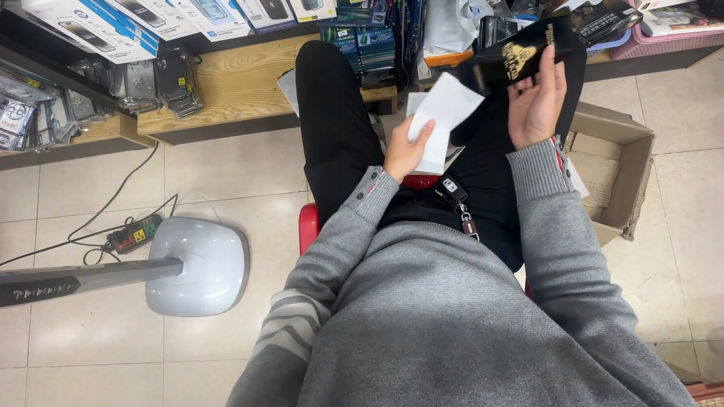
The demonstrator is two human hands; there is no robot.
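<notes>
A key fob (455,190) hangs at the waist. Above the lap, the left hand (405,151) pinches a white sheet (445,113) by its lower edge; the right hand (537,102) grips a black box (520,54), clear of the shelf (249,83) beyond. An open carton (615,169) sits right.

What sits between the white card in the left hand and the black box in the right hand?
Nothing lies between them: in the head view the white card meets and overlaps the black box, with dark trousers behind.

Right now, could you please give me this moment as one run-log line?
left hand: holds white card | right hand: holds black package | seated on red stool | cardboard box on floor at right
</notes>
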